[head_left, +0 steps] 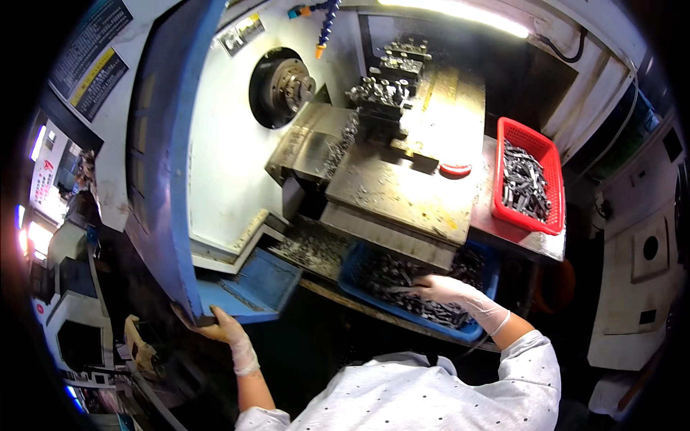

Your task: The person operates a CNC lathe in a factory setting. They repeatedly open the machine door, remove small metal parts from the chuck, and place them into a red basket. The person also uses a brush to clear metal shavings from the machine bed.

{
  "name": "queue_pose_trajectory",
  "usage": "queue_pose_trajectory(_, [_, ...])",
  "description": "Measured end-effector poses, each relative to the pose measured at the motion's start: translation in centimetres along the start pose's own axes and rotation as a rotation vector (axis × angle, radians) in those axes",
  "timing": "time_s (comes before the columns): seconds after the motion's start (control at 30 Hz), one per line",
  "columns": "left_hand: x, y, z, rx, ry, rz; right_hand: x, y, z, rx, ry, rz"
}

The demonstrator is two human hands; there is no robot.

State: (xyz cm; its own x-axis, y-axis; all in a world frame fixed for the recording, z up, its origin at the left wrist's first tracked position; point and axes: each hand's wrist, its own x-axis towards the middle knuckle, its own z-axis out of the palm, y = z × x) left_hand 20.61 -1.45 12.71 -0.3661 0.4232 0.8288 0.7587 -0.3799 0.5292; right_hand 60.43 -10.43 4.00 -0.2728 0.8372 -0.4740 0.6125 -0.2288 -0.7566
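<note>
The left hand, wearing a thin translucent glove, is gripping the lower corner of a tall blue-painted metal door. Well apart from it, a slender light-grey metal part is lying at the right hand's fingertips, its long axis running roughly crosswise, one end pointing leftward. From where I am standing, I cannot tell whether the gloved right hand is closing on it. Below that hand, a rectangular blue plastic bin is holding dark metal pieces. The part is probably handling as light, rigid and possibly oil-slick; pinching mid-length should be suiting it. Ahead and rightward, a red perforated plastic basket is holding elongated grey metal pieces.
</note>
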Motion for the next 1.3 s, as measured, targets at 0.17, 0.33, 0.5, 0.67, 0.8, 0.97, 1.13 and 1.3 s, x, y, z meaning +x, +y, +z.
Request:
queue_pose_trajectory(0.17, [0.4, 0.6, -0.4, 0.022, -0.042, 0.009, 0.7, -17.9, 0.3, 0.374, -0.133, -0.422])
queue_pose_trajectory(0.33, [0.3, -0.4, -0.4, 0.028, -0.063, 0.045, 2.6, -23.9, 5.0, 1.550, -0.132, -0.327])
queue_pose_trajectory(0.5, [0.2, -0.5, -1.3, 0.058, -0.117, -0.007, 17.8, -26.2, 0.8, 1.776, 0.473, -0.223])
queue_pose_trajectory(0.67, [0.3, -1.1, -1.4, 0.076, -0.159, 0.099, 30.7, -25.7, -8.4, 1.697, 1.071, -0.395])
queue_pose_trajectory(0.8, [0.1, -2.0, -1.5, 0.118, -0.151, 0.142, 37.2, -23.0, -13.8, 1.714, 1.172, -0.517])
queue_pose_trajectory(0.97, [0.0, -2.5, -1.8, 0.094, -0.151, 0.159, 38.3, -22.1, -15.1, 1.828, 0.570, -0.707])
queue_pose_trajectory(1.13, [-0.9, -3.8, -2.5, 0.116, -0.213, 0.133, 38.9, -20.9, -14.9, 1.936, 0.351, -0.928])
queue_pose_trajectory(1.3, [-0.5, -3.0, -2.5, 0.145, -0.252, 0.154, 39.5, -20.1, -15.0, 1.897, 0.309, -0.937])
